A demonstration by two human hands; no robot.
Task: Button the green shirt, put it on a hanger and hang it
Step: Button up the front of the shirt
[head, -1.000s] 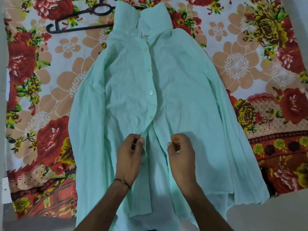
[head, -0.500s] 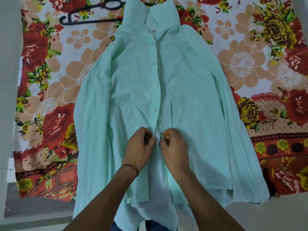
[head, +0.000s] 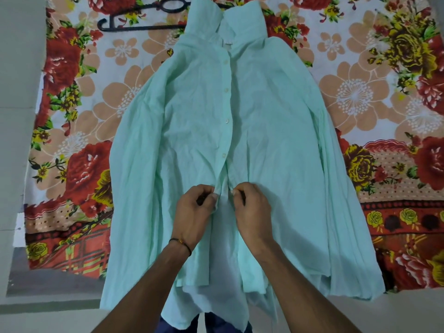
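The pale green shirt lies face up on a floral bedsheet, collar at the top, sleeves spread down both sides. Several white buttons run closed down its front placket; below them the two front edges part. My left hand pinches the left front edge just under the lowest closed button. My right hand pinches the right front edge opposite it, a small gap between the two. A black hanger rests on the sheet at the top left, its right end hidden under the collar.
The floral bedsheet covers the bed and ends on the left at a grey floor. The shirt hem hangs over the near edge of the bed. Dark blue cloth shows at the bottom centre below the hem.
Both hands came together at the placket from a wider spacing, then drew slightly apart again. The view has shifted, so the shirt and hanger sit further right in frame.
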